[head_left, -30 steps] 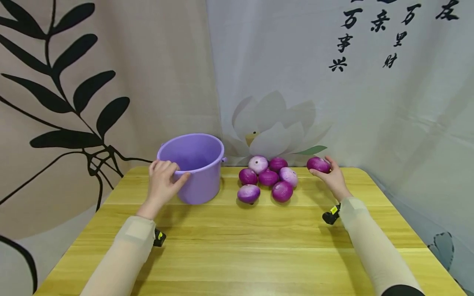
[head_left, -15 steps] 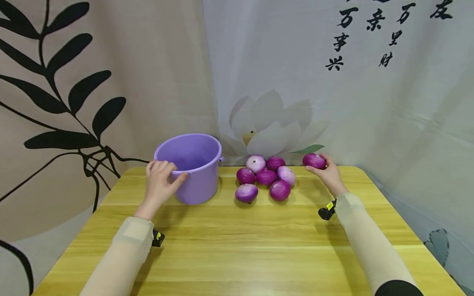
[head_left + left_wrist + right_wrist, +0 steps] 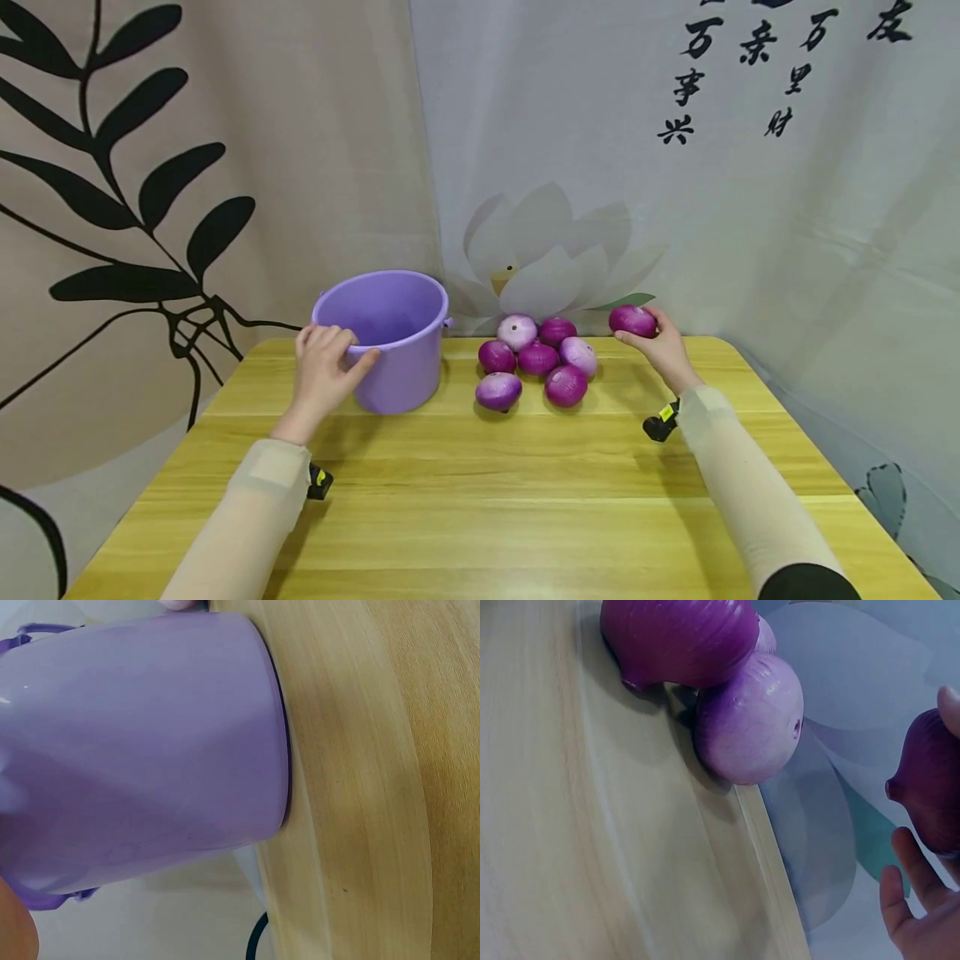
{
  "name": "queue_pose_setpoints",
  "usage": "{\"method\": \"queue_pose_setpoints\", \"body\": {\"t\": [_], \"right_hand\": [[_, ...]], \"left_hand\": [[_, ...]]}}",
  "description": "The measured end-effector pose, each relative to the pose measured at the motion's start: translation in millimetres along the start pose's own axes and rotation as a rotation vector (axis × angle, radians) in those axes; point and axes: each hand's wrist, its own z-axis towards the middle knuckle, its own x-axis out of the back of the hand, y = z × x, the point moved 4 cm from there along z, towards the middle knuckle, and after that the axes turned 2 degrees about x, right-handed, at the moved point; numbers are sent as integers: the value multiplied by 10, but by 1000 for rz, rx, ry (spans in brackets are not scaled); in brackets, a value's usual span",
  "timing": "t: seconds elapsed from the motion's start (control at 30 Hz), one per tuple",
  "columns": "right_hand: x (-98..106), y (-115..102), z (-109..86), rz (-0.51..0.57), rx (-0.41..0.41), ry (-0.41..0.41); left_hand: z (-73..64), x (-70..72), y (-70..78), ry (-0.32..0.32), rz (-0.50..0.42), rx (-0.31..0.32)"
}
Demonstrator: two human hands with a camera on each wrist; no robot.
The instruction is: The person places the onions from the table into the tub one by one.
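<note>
A purple bucket (image 3: pixel 405 375) stands upright at the back left of the table, and my left hand (image 3: pixel 318 379) grips its near rim. In the left wrist view the bucket's outer wall (image 3: pixel 150 742) fills much of the picture. My right hand (image 3: pixel 666 354) holds a red onion (image 3: pixel 632 320) raised at the table's back right; fingers and thumb lie around it. The right wrist view shows this onion (image 3: pixel 930 780) only in part, cut off by the picture's edge. Between bucket and right hand lie several more red onions (image 3: pixel 537 359) in a loose cluster.
The wooden table (image 3: pixel 450 500) has its back edge close to a printed cloth backdrop (image 3: pixel 337 150). One onion (image 3: pixel 498 392) lies at the cluster's front left. Small black wrist cameras hang below both sleeves.
My right hand has brought the onion slightly leftward and up, towards the cluster. The left hand stays on the bucket rim. The head view has shifted a little.
</note>
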Motion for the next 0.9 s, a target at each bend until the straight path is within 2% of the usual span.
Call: {"method": "queue_pose_setpoints", "body": {"t": [0.53,0.7,0.9], "right_hand": [[-2,-150,22,8,4,-3],[-35,-190,21,37,-7,-14],[-105,-255,34,19,-2,-21]], "left_hand": [[11,-11,2,-4,2,-5],[1,-17,0,1,8,-4],[-6,-17,-10,7,6,-2]]}}
